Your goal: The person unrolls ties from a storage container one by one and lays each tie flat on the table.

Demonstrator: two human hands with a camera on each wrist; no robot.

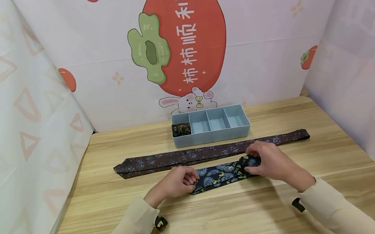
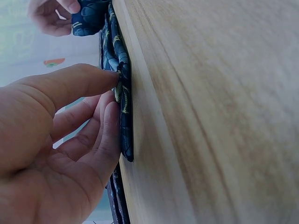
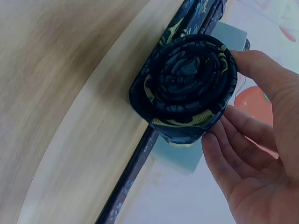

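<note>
A dark navy necktie with blue and yellow patterning lies partly rolled up on the table. Its flat end is pinched at the left by my left hand, thumb against fingers at the edge. At the other end my right hand grips the rolled part, thumb on one side and fingers on the other. Seen from the right wrist, the roll shows its spiral layers end-on. Just behind, a second necktie, dark maroon with blue flowers, stretches out flat across the table.
A light blue tray with several compartments stands behind the ties. Its leftmost compartment holds a rolled black patterned tie; the others hold nothing visible. Printed cloth hangs behind and on both sides of the wooden table.
</note>
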